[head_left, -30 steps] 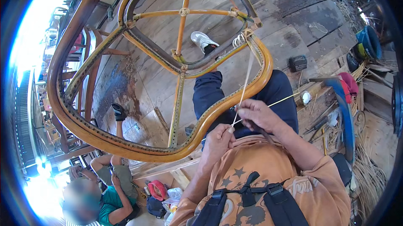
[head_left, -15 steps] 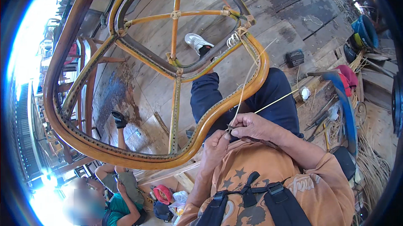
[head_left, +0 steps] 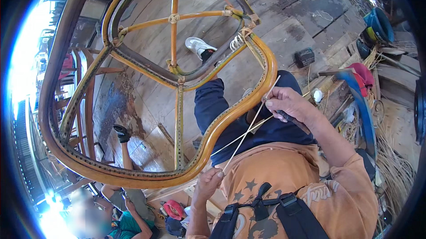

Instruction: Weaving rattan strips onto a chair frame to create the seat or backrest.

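Wooden floorboards (head_left: 284,39) back the workspace, strong glare along the far left. Lower left: co-worker in a green top (head_left: 133,223), sitting apart. Next, large rattan frame (head_left: 179,119), left to centre, across the person's front; its upper end runs out past the top edge, broad rounded bend faces down toward the person, middle pole upright in view.

Left hand (head_left: 208,185) low, just below the frame's outer bend; fingers curled in, thumb and forefinger pinching the near end of a pale cane strip (head_left: 246,133). Strip lies between the hands in front of the lap, straight, long axis diagonal from lower left to upper right; free tip points up and right, past the right hand. Second pale strip (head_left: 228,144) crosses it at a flatter slant; cannot tell if they touch.

Right hand (head_left: 288,106) higher up, thumb and forefinger pressed together at the strip, other fingers curled round a dark tool (head_left: 293,122), handle end pointing lower right. Farther right: dark block (head_left: 304,57), small white object (head_left: 317,95), red cloth (head_left: 364,76), blue bucket (head_left: 380,25), loose fibres (head_left: 395,168)
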`<state>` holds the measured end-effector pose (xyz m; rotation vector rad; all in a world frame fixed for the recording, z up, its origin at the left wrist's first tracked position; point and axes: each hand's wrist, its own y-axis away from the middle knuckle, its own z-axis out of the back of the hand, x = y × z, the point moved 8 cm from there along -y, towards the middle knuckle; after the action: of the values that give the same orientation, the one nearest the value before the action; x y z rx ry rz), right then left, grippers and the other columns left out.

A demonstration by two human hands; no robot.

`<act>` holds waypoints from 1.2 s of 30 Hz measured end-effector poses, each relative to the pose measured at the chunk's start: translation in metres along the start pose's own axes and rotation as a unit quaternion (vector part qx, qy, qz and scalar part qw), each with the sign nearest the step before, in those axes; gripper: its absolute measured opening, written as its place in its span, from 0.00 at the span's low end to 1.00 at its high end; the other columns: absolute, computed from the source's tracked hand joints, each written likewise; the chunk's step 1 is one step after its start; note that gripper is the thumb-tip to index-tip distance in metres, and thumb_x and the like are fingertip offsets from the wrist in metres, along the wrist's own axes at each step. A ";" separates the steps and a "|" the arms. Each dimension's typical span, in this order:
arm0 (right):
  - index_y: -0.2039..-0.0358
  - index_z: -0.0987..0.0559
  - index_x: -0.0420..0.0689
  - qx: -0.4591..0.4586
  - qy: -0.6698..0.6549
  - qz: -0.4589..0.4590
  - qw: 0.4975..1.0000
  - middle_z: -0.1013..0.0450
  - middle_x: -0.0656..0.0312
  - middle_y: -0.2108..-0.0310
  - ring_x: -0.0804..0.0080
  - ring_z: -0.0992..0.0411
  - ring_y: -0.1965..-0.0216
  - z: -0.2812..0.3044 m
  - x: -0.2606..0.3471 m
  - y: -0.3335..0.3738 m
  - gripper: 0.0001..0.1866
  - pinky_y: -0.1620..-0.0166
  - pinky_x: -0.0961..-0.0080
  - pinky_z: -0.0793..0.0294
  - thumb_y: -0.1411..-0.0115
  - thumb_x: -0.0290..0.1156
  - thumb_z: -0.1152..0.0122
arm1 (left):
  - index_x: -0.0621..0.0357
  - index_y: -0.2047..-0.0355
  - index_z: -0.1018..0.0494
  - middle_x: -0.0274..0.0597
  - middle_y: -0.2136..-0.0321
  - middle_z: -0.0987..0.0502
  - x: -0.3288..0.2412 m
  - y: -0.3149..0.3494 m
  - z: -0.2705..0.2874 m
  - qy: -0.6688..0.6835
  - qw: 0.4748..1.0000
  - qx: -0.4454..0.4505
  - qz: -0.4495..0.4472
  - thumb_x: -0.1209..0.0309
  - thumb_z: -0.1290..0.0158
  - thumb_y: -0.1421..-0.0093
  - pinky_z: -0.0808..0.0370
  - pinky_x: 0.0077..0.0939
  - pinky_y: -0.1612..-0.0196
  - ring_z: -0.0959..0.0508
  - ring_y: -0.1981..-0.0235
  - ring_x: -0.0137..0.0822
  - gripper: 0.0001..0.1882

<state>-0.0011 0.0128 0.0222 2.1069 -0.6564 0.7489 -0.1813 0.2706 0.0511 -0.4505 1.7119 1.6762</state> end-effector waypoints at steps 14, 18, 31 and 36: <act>0.64 0.29 0.38 0.010 0.104 0.072 0.992 0.31 0.65 0.71 0.83 0.34 0.71 -0.070 0.012 0.031 0.10 0.69 0.85 0.33 0.48 0.22 0.44 | 0.63 0.72 0.35 0.54 0.81 0.36 -0.153 -0.045 -0.068 -0.073 0.951 -0.122 -0.274 0.71 0.54 0.41 0.35 0.30 0.77 0.41 0.82 0.40 0.07; 0.65 0.30 0.40 -0.061 0.045 0.075 0.994 0.35 0.67 0.79 0.83 0.39 0.85 -0.049 0.020 0.051 0.09 0.82 0.86 0.38 0.48 0.26 0.47 | 0.65 0.75 0.36 0.53 0.82 0.36 -0.152 -0.051 -0.086 -0.110 0.947 -0.055 -0.296 0.70 0.55 0.40 0.36 0.32 0.76 0.48 0.74 0.53 0.10; 0.59 0.32 0.44 -0.358 0.028 0.096 0.928 0.32 0.63 0.74 0.74 0.35 0.80 0.150 -0.021 0.114 0.12 0.78 0.80 0.35 0.42 0.35 0.51 | 0.60 0.77 0.32 0.47 0.76 0.31 -0.101 -0.113 -0.134 -0.354 0.805 -0.071 -0.471 0.71 0.55 0.45 0.31 0.34 0.67 0.30 0.70 0.43 0.07; 0.57 0.30 0.44 -0.382 0.027 0.008 0.924 0.30 0.61 0.69 0.69 0.32 0.75 0.139 -0.070 0.139 0.16 0.72 0.74 0.31 0.41 0.40 0.52 | 0.59 0.74 0.32 0.44 0.73 0.32 -0.118 -0.097 -0.152 -0.332 0.829 -0.027 -0.450 0.70 0.53 0.46 0.32 0.36 0.62 0.31 0.68 0.43 0.06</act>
<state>-0.1019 -0.1632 -0.0281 1.3572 -0.7788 0.4470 -0.0681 0.0875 0.0498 -0.5075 0.7239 0.9795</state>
